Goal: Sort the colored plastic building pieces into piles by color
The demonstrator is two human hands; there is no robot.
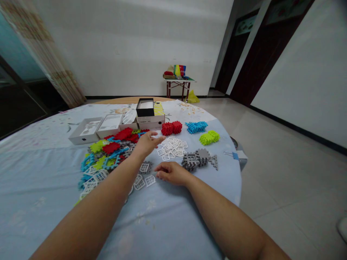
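Observation:
My left hand (148,144) reaches over the table with its fingers apart and nothing visible between them. Just right of its fingertips is a loose pile of white lattice window pieces (173,147). My right hand (173,173) is low over the cloth, fingers loosely curved and apart, holding nothing that I can see. Close to its fingertips are a grey piece with a white window piece (144,168) on it and another single white window piece (150,180). Grey interlocking tiles (196,159) stand in a row beyond my right wrist. A mixed heap of coloured tiles (111,148) lies left, partly hidden by my left forearm.
Rows of red tiles (171,128), blue tiles (196,127) and green tiles (209,137) stand farther back. Open white boxes (84,131) and a black box (145,107) line the far left. A blue binder clip (235,155) grips the tablecloth (162,224) at the right edge.

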